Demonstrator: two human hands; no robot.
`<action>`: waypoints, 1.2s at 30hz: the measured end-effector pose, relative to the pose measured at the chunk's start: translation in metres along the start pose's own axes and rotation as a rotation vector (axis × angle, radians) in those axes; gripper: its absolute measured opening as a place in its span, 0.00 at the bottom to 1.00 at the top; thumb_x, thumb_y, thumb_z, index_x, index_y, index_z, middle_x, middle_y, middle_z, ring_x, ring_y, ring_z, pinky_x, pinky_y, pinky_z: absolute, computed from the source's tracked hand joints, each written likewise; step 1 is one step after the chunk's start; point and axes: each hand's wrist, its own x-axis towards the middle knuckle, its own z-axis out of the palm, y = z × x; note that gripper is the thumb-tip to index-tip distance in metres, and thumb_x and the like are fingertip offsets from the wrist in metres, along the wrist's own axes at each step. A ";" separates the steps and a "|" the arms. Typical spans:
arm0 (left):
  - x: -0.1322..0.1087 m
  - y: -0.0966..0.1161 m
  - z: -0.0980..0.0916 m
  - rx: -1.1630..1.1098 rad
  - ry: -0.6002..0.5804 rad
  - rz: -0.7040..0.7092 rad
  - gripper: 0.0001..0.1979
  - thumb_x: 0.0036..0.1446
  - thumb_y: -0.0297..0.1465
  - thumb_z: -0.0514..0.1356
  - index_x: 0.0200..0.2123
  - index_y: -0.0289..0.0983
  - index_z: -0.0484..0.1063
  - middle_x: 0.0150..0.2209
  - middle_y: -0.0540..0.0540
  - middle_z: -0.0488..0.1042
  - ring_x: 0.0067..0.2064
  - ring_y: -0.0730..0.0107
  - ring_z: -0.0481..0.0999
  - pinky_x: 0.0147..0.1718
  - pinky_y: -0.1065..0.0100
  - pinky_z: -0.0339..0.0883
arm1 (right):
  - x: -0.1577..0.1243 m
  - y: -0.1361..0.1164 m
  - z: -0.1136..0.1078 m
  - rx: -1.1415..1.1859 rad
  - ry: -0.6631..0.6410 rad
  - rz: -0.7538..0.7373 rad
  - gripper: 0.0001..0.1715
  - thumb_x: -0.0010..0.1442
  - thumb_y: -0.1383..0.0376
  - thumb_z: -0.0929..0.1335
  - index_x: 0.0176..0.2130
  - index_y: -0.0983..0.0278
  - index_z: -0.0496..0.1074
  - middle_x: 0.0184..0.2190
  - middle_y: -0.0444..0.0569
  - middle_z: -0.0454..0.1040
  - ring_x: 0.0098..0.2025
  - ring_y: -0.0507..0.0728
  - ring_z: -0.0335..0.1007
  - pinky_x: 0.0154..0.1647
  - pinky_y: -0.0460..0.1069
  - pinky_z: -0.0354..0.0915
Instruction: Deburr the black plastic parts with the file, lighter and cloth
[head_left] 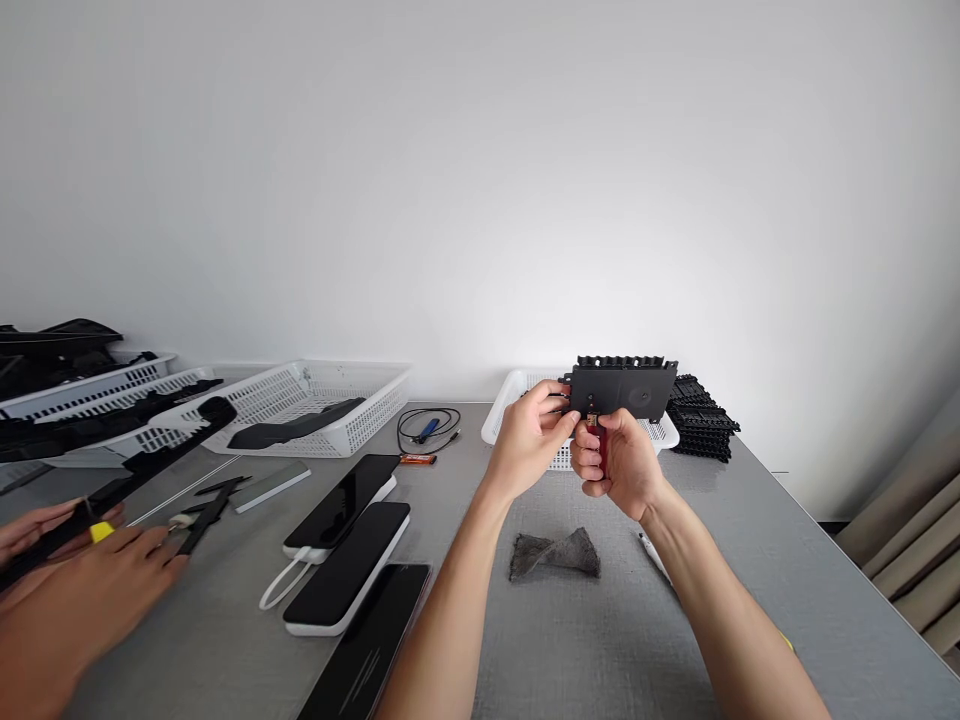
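Observation:
A flat black plastic part [630, 390] with a row of notches along its top edge is held up over the table. My left hand [525, 440] grips its left end between thumb and fingers. Below the part, my right hand [626, 465] is closed around a small red-handled tool [598, 445]. The tool's metal tip meets the lower edge of the part; its exact kind is not clear. Behind both hands stands a white basket [491, 425], partly hidden. Stacked similar black plastic parts [701, 420] lie to its right.
A crumpled grey cloth [555, 553] and a white pen-like tool [654, 555] lie nearer me. Phones with white power banks [349, 565], a coiled cable [427, 430] and another white basket [360, 420] are leftward. At far left, a co-worker's hands [105, 580] hold a long black piece.

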 end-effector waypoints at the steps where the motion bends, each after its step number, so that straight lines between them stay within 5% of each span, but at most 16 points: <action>1: 0.000 0.000 0.000 0.004 0.000 0.001 0.12 0.58 0.33 0.63 0.45 0.37 0.71 0.43 0.40 0.81 0.39 0.65 0.82 0.40 0.67 0.74 | 0.000 0.000 0.000 0.005 -0.003 -0.001 0.15 0.47 0.53 0.61 0.24 0.59 0.51 0.21 0.37 0.45 0.22 0.49 0.34 0.20 0.45 0.33; 10: 0.003 -0.006 -0.002 -0.067 0.096 -0.010 0.14 0.56 0.35 0.64 0.45 0.37 0.71 0.44 0.40 0.81 0.42 0.61 0.82 0.46 0.61 0.76 | -0.004 -0.002 -0.007 0.018 -0.070 -0.044 0.21 0.53 0.47 0.62 0.25 0.60 0.53 0.22 0.38 0.46 0.23 0.49 0.35 0.20 0.44 0.34; 16: 0.008 -0.015 -0.011 -0.126 0.230 -0.040 0.20 0.50 0.39 0.69 0.44 0.36 0.72 0.40 0.41 0.81 0.42 0.59 0.81 0.47 0.56 0.77 | -0.007 -0.012 -0.021 0.034 0.026 -0.093 0.21 0.54 0.48 0.61 0.24 0.59 0.51 0.22 0.38 0.45 0.23 0.49 0.33 0.19 0.45 0.33; 36: 0.007 -0.013 -0.012 -0.052 0.197 -0.003 0.15 0.54 0.36 0.65 0.43 0.36 0.71 0.41 0.40 0.81 0.42 0.59 0.81 0.48 0.55 0.76 | -0.004 -0.011 -0.023 -0.023 0.014 -0.035 0.18 0.51 0.50 0.62 0.25 0.60 0.53 0.22 0.38 0.46 0.23 0.49 0.34 0.20 0.45 0.33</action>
